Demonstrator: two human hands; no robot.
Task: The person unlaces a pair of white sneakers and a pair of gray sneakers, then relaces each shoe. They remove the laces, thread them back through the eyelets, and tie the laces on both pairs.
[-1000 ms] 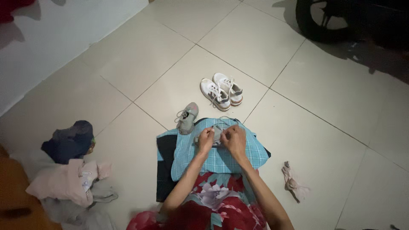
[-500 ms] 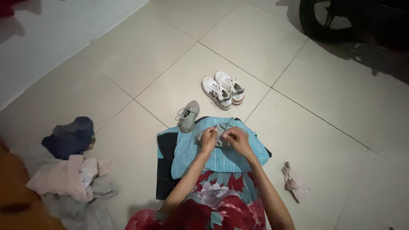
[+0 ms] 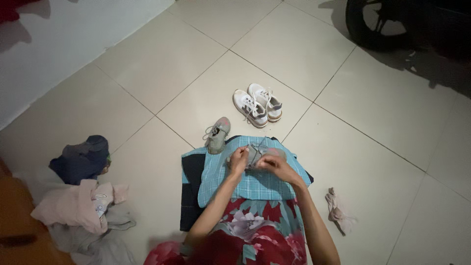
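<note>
A grey shoe [image 3: 256,152] rests on a light blue checked cloth [image 3: 250,184] spread over my lap. My left hand [image 3: 239,159] grips the shoe's left side. My right hand [image 3: 274,165] pinches at its lace on the right side. The fingers hide most of the shoe. Its grey partner shoe [image 3: 217,135] lies on the tiled floor just beyond the cloth's left corner, a short way from my left hand.
A pair of white sneakers [image 3: 257,104] stands on the floor [image 3: 147,78] further ahead. A crumpled pink rag [image 3: 337,211] lies to my right. A pile of clothes [image 3: 81,196] sits at the left. A motorbike wheel [image 3: 373,24] is at top right.
My right hand has shifted slightly right and down along the shoe, while the left hand kept its grip. The view has barely moved.
</note>
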